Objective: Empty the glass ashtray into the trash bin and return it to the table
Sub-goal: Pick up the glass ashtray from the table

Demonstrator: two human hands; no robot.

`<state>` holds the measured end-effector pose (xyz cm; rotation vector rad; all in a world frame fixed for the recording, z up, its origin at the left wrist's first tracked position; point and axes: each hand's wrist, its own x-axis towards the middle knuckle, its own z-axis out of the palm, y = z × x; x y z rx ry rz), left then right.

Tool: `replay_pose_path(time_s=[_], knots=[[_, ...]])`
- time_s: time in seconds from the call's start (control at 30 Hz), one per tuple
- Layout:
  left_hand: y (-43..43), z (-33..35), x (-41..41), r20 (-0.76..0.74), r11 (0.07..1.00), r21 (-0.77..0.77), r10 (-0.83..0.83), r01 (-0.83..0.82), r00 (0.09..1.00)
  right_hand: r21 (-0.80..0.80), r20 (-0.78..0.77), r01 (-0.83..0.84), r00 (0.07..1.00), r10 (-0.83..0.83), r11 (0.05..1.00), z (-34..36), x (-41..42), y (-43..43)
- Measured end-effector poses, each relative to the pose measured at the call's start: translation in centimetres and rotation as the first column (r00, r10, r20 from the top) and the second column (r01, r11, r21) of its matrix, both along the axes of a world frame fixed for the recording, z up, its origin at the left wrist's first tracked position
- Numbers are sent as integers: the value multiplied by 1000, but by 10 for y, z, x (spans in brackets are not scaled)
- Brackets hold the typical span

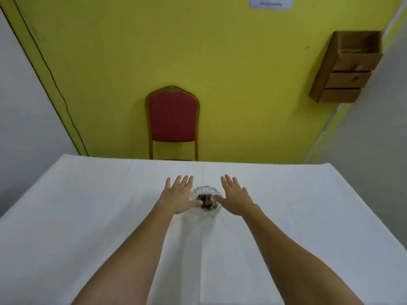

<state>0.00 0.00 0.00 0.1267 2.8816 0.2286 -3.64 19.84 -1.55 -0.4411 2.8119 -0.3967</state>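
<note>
A clear cut-glass ashtray point(205, 200) with dark brown ash and butts in its bowl sits on the white tablecloth point(88, 216), near the middle of the table. My left hand point(179, 194) is flat and open just left of it, thumb tip at its rim. My right hand point(236, 198) is open on the other side, thumb reaching toward the rim. Neither hand grips the ashtray. No trash bin is in view.
A red padded chair point(172, 119) with a gold frame stands behind the table's far edge against the yellow wall. A wooden wall box point(348, 67) hangs at the upper right. A paper notice point(271, 2) is stuck high on the wall.
</note>
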Motion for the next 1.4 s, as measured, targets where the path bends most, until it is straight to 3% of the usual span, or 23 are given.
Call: replay_pose_path(time_s=[0.23, 0.9, 1.13, 1.4], knots=[[-2, -44, -13, 72, 997, -30, -63, 65, 995, 93, 103, -80, 992, 71, 992, -40, -2, 1], [-2, -60, -32, -70, 991, 71, -110, 115, 991, -84, -26, -16, 1000, 13, 996, -58, -1, 9], [76, -15, -44, -163, 945, 134, -276, 298, 947, -122, -129, 166, 975, -181, 979, -17, 23, 87], [235, 38, -43, -316, 814, 95, -521, 573, 793, -156, -244, 403, 869, -430, 902, 45, 83, 230]])
